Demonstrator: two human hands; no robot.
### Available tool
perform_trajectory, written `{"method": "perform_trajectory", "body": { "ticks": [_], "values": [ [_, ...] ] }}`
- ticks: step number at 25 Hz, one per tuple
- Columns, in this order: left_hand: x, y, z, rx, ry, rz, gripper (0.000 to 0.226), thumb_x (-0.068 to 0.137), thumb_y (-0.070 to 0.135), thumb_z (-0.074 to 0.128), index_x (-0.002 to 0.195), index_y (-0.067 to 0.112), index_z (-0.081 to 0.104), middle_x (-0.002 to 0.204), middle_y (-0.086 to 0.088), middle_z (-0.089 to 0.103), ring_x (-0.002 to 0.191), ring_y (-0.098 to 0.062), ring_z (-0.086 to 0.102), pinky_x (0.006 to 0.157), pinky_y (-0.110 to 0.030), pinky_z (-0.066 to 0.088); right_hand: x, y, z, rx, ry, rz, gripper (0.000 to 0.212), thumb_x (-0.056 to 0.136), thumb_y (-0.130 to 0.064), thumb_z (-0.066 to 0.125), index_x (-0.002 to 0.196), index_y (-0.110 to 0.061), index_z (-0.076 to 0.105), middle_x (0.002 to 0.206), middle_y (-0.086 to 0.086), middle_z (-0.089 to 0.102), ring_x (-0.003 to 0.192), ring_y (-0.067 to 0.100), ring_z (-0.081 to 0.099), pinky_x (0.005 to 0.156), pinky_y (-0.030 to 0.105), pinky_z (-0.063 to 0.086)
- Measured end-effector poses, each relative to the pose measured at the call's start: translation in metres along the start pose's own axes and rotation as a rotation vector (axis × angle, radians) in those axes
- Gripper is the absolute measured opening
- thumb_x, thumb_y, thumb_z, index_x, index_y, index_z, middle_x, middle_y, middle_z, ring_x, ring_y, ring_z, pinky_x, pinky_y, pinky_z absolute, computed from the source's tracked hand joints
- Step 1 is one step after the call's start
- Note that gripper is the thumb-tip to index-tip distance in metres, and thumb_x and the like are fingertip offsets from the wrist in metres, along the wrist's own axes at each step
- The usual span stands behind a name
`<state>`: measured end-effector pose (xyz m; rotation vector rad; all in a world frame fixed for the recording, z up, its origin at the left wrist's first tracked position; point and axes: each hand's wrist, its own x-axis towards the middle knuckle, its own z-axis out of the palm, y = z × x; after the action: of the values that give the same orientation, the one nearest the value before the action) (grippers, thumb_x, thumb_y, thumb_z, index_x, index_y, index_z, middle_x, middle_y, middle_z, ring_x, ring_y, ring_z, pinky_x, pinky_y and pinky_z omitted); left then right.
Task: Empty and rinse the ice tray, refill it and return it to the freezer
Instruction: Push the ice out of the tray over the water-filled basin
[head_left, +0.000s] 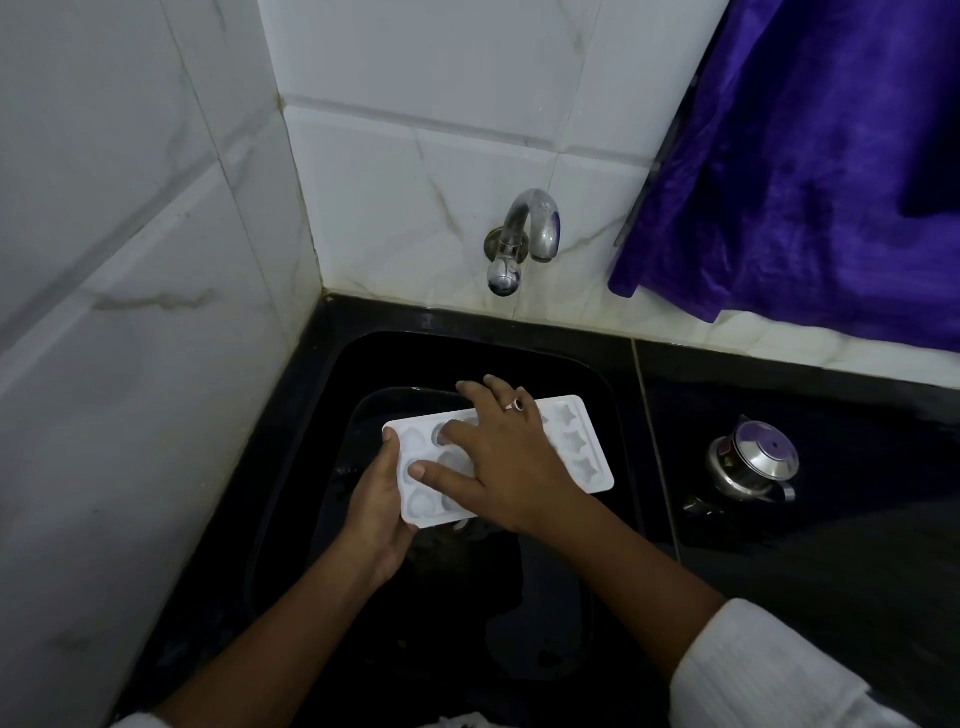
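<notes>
Ice tray (577, 446) over sink (467, 358); no tap (540, 228) flow visible. Left hand (379, 514) clamps tray end; right hand (498, 457) spread flat on top. Probably emptying; rinse, refill, freezer remain.

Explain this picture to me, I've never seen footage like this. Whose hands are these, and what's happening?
No machine here: the one picture comes from a camera worn on a person's head, looking down at their own hands. The left hand grips one end of a white ice tray over a black sink. The right hand lies flat on the tray, fingers spread over its hollows. A tap sticks out of the tiled wall behind. On the counter to the right stands a small steel pot, below a purple cloth.
</notes>
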<state>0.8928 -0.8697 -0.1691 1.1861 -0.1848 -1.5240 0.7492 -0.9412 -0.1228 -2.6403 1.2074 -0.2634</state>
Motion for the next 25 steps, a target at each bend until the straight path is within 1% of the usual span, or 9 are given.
{"method": "perform_trajectory", "body": {
  "ticks": [4,8,9,11,13,14,16,20,25],
  "values": [
    [-0.002,-0.002,0.005,0.0,0.023,-0.003,0.066,0.103,0.064,0.038,0.134,0.012,0.066,0.122,-0.02,0.076,0.11,-0.038,0.075,0.091,-0.053,0.06,0.004,-0.007,0.006,-0.055,0.028,0.042,0.073,0.09,-0.082,0.026,0.11,-0.032,0.076,0.162,0.009,0.036,0.154,0.032,0.018,0.123,0.061,0.008],
    [-0.006,0.0,0.005,-0.016,0.03,0.001,0.062,0.105,0.062,0.037,0.127,0.013,0.069,0.117,-0.019,0.078,0.101,-0.034,0.078,0.071,-0.043,0.066,0.003,-0.01,0.005,0.008,-0.02,0.034,0.073,0.091,-0.082,0.026,0.111,-0.032,0.076,0.163,0.007,0.035,0.155,0.03,0.016,0.123,0.06,0.007],
    [-0.006,0.001,0.006,-0.015,0.037,0.005,0.061,0.106,0.061,0.036,0.125,0.013,0.07,0.115,-0.019,0.078,0.098,-0.033,0.079,0.071,-0.042,0.065,0.003,-0.01,0.004,0.012,-0.031,0.026,0.072,0.091,-0.082,0.027,0.113,-0.033,0.075,0.163,0.006,0.035,0.154,0.03,0.016,0.123,0.059,0.006],
    [-0.01,0.0,0.008,-0.005,0.05,0.014,0.061,0.106,0.06,0.036,0.124,0.012,0.07,0.114,-0.019,0.079,0.098,-0.033,0.079,0.082,-0.047,0.063,0.002,-0.006,0.002,-0.004,-0.022,0.016,0.069,0.092,-0.081,0.028,0.111,-0.035,0.076,0.161,0.005,0.038,0.153,0.03,0.019,0.123,0.06,0.007],
    [-0.011,-0.003,0.009,-0.005,0.054,0.009,0.064,0.105,0.061,0.037,0.129,0.011,0.069,0.118,-0.02,0.077,0.106,-0.037,0.076,0.099,-0.056,0.056,0.002,-0.002,0.0,-0.026,0.013,0.018,0.067,0.093,-0.08,0.029,0.106,-0.036,0.077,0.159,0.006,0.041,0.152,0.031,0.022,0.123,0.06,0.008],
    [-0.013,-0.004,0.011,-0.01,0.056,0.006,0.065,0.105,0.061,0.037,0.13,0.01,0.068,0.12,-0.02,0.076,0.109,-0.038,0.075,0.104,-0.058,0.053,0.003,-0.001,0.0,-0.041,0.027,0.018,0.067,0.093,-0.079,0.029,0.105,-0.035,0.078,0.159,0.006,0.041,0.151,0.032,0.024,0.122,0.061,0.008],
    [-0.015,-0.005,0.013,-0.019,0.065,0.016,0.064,0.105,0.061,0.037,0.128,0.01,0.069,0.119,-0.02,0.077,0.107,-0.037,0.076,0.101,-0.055,0.055,0.002,-0.003,0.001,-0.065,0.03,0.008,0.069,0.092,-0.08,0.028,0.106,-0.034,0.078,0.159,0.007,0.041,0.152,0.032,0.023,0.122,0.061,0.009],
    [-0.02,-0.005,0.018,-0.018,0.079,0.031,0.061,0.105,0.06,0.037,0.124,0.012,0.07,0.114,-0.019,0.078,0.097,-0.032,0.079,0.08,-0.045,0.064,-0.002,-0.007,-0.001,0.003,-0.018,-0.008,0.075,0.09,-0.082,0.025,0.105,-0.031,0.078,0.161,0.006,0.039,0.153,0.031,0.022,0.123,0.06,0.01],
    [-0.029,-0.012,0.028,-0.02,0.111,0.059,0.062,0.105,0.059,0.039,0.125,0.009,0.07,0.114,-0.02,0.078,0.098,-0.033,0.079,0.085,-0.046,0.061,-0.007,-0.001,-0.008,0.04,-0.037,-0.024,0.076,0.089,-0.081,0.023,0.103,-0.031,0.079,0.157,0.005,0.044,0.148,0.028,0.029,0.122,0.058,0.012]
  ]
}}
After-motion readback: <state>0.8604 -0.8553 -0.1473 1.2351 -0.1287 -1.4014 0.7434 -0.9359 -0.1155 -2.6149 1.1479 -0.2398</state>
